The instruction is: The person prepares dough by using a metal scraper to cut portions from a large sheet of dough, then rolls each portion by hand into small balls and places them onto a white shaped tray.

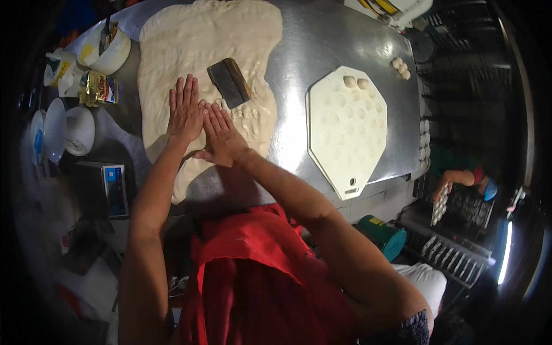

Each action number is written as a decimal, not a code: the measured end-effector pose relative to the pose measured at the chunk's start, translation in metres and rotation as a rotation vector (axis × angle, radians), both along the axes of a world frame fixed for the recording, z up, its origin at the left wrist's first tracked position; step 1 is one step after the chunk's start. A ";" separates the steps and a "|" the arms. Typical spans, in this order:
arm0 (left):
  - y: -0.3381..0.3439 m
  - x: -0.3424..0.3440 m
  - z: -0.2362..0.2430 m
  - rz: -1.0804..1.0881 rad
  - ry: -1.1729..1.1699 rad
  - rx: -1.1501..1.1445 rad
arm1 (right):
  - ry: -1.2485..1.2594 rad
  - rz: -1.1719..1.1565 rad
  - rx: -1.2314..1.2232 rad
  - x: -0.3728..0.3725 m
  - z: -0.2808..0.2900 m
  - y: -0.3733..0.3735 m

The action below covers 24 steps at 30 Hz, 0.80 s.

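A large sheet of pale dough (213, 29) spreads over the upper middle of the steel table (293, 34). Both of my hands press flat on it with stretched fingers, close side by side: my left hand (184, 112) points away from me, my right hand (221, 138) angles up toward it, fingertips near the left one. Just beyond my right hand lies a dark rectangular scraper (227, 80) on the dough. A narrow flap of dough hangs toward me beside my left forearm. To the right rests an octagonal cream board (345, 138) with round hollows and two small dough balls on it.
Bowls (109, 54), a gold packet (92, 89), white dishes (80, 129) and a scale (112, 187) occupy the left side. More dough balls (401, 68) sit right of the board. A co-worker (463, 178) in a blue cap holds a tray at far right, above a green drum (385, 238).
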State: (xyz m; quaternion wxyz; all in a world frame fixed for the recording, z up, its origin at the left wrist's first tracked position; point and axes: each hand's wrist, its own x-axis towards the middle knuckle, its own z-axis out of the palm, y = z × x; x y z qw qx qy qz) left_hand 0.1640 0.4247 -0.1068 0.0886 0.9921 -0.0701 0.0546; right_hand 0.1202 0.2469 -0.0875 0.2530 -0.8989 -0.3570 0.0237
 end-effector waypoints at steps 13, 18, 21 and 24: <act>-0.034 -0.196 0.044 0.084 0.093 -0.283 | 0.236 -0.646 0.480 -0.068 -0.034 -0.115; -0.034 -0.192 0.014 0.371 0.041 -0.289 | 0.814 -1.153 0.806 -0.076 -0.044 -0.080; -0.039 -0.177 0.010 0.492 0.054 -0.291 | 1.230 -0.803 0.928 -0.085 -0.019 -0.067; -0.019 -0.179 0.006 0.354 0.002 -0.338 | 1.062 -0.764 0.634 -0.094 -0.013 -0.077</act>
